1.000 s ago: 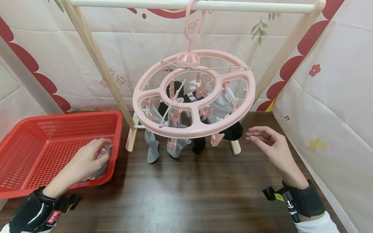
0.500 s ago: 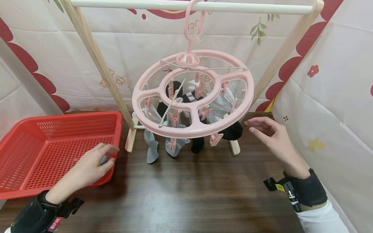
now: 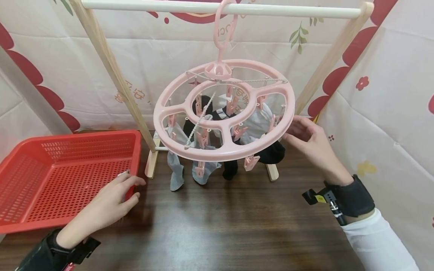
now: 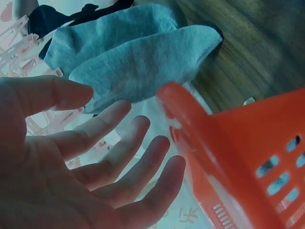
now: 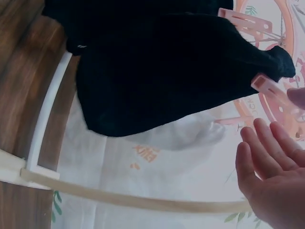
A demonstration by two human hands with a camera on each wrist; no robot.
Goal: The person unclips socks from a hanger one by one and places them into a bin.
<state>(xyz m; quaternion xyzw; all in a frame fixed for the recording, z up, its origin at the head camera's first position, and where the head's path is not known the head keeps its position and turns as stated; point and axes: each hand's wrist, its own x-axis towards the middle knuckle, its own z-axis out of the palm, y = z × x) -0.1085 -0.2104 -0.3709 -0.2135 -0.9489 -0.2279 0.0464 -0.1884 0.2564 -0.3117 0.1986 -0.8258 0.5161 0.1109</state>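
A round pink clip hanger point(image 3: 220, 154) hangs with several black and grey socks clipped below it. My right hand point(image 3: 313, 146) is at its right rim, fingers loosely bent and apart. In the right wrist view, the thumb overlaps a pink clip point(image 5: 271, 90) that grips a black sock point(image 5: 157, 71). My left hand point(image 3: 106, 199) reaches over the right wall of a red basket point(image 3: 138, 145), fingers spread and holding nothing. Beyond those fingertips, the left wrist view shows grey socks point(image 4: 138, 62) hanging.
The hanger's hook loops over a white bar point(image 3: 291, 10) on a wooden frame point(image 3: 112, 67). A dark wooden tabletop point(image 3: 217, 229) lies beneath. Printed cloth walls point(image 3: 383, 124) stand behind and to the right.
My left hand has moved right from inside the basket to its right wall. My right hand has moved up and inward to the hanger's rim.
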